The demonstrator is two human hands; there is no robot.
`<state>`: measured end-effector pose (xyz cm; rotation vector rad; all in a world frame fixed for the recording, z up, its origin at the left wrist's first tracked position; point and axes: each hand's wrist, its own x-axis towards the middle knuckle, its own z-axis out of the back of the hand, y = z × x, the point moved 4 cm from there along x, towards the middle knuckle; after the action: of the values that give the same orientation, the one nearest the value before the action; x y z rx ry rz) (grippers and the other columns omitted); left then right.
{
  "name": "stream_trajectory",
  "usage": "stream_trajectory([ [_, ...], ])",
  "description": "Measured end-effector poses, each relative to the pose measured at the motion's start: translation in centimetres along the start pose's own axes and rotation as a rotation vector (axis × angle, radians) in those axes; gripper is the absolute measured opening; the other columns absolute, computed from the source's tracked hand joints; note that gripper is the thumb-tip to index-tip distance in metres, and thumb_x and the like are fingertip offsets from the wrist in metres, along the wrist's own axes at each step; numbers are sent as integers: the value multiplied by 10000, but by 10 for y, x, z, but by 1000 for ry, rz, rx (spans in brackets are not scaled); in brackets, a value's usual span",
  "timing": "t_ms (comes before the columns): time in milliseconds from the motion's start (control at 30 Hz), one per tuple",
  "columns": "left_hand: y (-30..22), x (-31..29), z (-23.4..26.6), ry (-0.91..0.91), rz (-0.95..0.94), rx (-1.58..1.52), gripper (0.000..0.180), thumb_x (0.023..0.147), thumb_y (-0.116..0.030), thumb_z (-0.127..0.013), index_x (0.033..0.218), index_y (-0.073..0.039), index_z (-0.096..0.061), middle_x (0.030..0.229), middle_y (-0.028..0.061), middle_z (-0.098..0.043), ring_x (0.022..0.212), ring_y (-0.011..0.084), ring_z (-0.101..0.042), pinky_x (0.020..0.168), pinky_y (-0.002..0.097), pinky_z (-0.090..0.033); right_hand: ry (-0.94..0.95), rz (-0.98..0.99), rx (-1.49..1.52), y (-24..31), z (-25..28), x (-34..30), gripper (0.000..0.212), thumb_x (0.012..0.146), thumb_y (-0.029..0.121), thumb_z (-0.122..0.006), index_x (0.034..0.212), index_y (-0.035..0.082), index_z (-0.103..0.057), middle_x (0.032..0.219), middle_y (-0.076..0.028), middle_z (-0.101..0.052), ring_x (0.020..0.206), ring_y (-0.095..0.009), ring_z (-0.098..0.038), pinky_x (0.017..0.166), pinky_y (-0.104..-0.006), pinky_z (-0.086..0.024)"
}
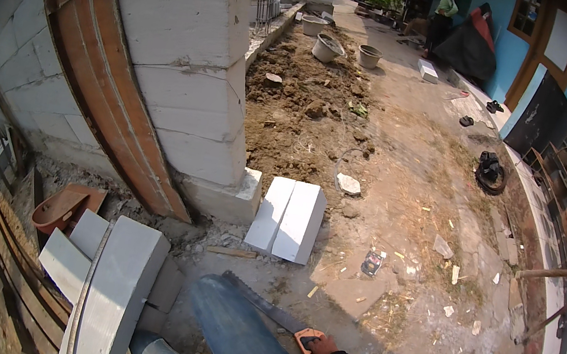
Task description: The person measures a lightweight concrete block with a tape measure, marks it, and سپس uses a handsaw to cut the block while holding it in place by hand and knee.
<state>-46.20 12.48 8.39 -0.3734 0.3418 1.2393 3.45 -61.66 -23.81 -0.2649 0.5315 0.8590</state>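
My right hand (324, 348) is closed around the orange handle of a handsaw (282, 318). Its long grey blade points left and away, low over the ground just beyond my jeans-clad knee. Left of my legs lies a large white lightweight block (126, 278) on other blocks, with a thin long strip (87, 294) along its left side. In front of my knee, two white blocks (301, 217) stand side by side at the foot of the wall. My left hand does not show.
A white block wall (185, 50) with an orange-brown board (106, 53) rises ahead left. Long planks (3, 259) and a reddish-brown container (61, 208) lie left. Dug soil (301, 113) and buckets (328, 48) are farther off. A person (444, 13) is near the blue house. Footwear and debris dot the right ground.
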Motion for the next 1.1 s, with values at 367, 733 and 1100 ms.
stream_trajectory([
  [367, 42, -7, -24, 199, -125, 218, 458, 1010, -354, -519, 1330, -53, -649, 1245, 192, -691, 1002, 303, -669, 876, 410, -550, -319, -29, 830, -13, 191, -59, 404, 948, 443, -682, 1131, 87, -625, 727, -165, -644, 723, -396, -669, 636, -495, -479],
  [733, 68, -25, -31, -232, 15, -207, 350, 862, -242, -669, 716, 75, -644, 574, 160, -573, 549, 181, -566, 562, 430, -425, -627, 103, 932, 29, 345, -81, 277, 922, 274, -747, 981, 18, -658, 606, -99, -531, 518, -191, -527, 532, -356, -421],
  [1100, 4, -71, 9, -263, 187, -216, 394, 878, -378, -696, 1070, -47, -794, 992, 225, -765, 960, 371, -747, 891, 470, -562, -737, 381, 1491, 72, 420, -69, 393, 1029, 404, -565, 949, 19, -542, 670, -21, -535, 562, -104, -528, 521, -258, -432],
])
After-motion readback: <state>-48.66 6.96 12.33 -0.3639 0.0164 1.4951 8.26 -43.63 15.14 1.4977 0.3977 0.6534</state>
